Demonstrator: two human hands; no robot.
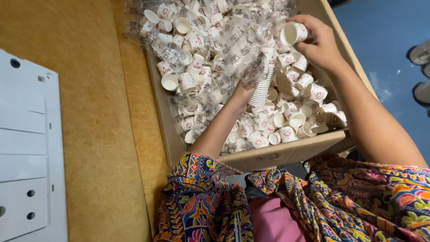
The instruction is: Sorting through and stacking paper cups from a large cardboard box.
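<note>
Holding one small white paper cup (293, 32) in a closed grip, the right hand (318, 42) hovered over the far right of the open brown cardboard box (286, 152). The left hand (242, 94) clasped one tall nested stack of white cups (263, 83) mid-box. Loose cups, too many to count, and crinkled clear plastic wrap (224, 45) crowded every wall.

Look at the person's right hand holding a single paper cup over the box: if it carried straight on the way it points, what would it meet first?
Probably the clear plastic wrap over the loose cups, left of the right hand and its cup; depth is unclear.
</note>
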